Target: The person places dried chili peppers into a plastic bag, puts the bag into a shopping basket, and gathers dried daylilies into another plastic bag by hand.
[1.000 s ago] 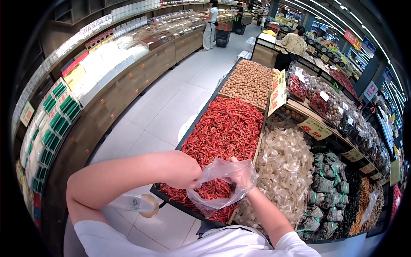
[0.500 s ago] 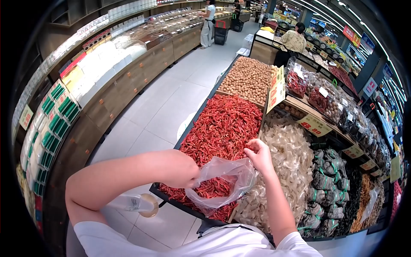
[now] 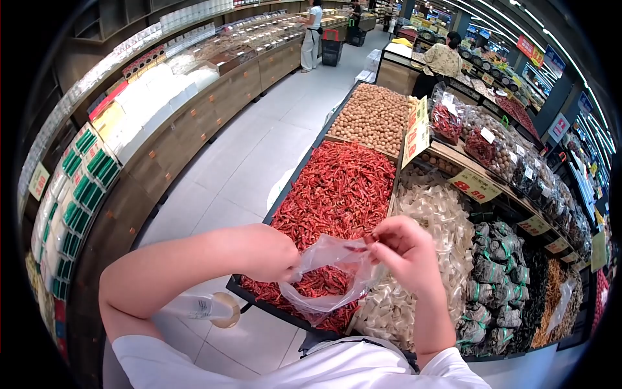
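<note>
Film rim of the clear plastic bag is gripped by the left hand, whose fingers are bunched at its left side. The right hand is at the opposite rim, thumb and fingertips together, apparently pinching a dried red chili pod. The bag lies open above the near end of the bin of dried red chilies. Whether its base is supported cannot be told.

Likely faults:
- Mouth collapse: the left grip is probably the main support; if it slips, the limp film may fold and spill contents.
- Puncture: stiff pod tips may pierce thin film.
- Missed drop: a pod released outside the rim could cross the wooden divider and mix with the translucent dried strips.

Farther off, walnuts and the tall price sign stand clear of both hands; contamination there is unlikely.
</note>
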